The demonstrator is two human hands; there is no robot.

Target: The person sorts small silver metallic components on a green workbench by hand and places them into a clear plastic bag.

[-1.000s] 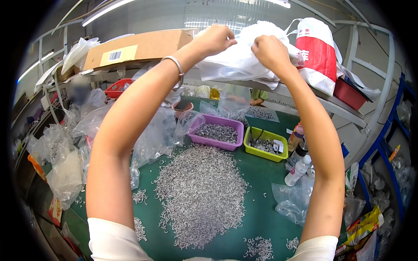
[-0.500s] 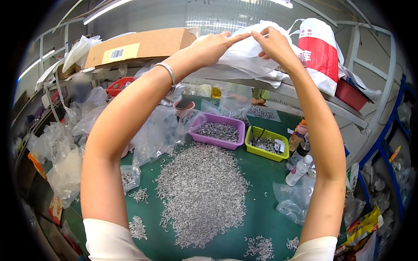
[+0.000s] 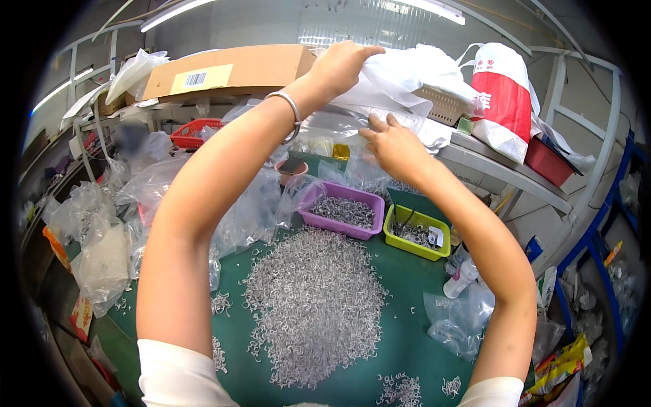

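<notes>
My left hand [image 3: 344, 66] is raised to the shelf, fingers closed on the upper edge of a thin white plastic bag [image 3: 403, 78]. Just below and to the right, my right hand [image 3: 397, 146] has its fingers apart, at the front of the shelf. Its fingertips are near a clear plastic sheet or bag [image 3: 339, 121] and white papers [image 3: 434, 133]; whether they touch these I cannot tell. Below my arms, a large heap of small curved grey pieces [image 3: 315, 305] covers the middle of the green table [image 3: 413, 339].
On the shelf stand a cardboard box [image 3: 258, 68], a beige basket [image 3: 441, 105] and a red-and-white bag [image 3: 502, 102]. Behind the heap are a purple tray [image 3: 376, 203] and a yellow-green tray [image 3: 424, 252]. Plastic bottles [image 3: 461, 278] stand right; clear bags [image 3: 102, 271] crowd the left.
My right hand has come down from the top of the white bag to the shelf front. The left hand stays high; the bag has shifted, uncovering the beige basket.
</notes>
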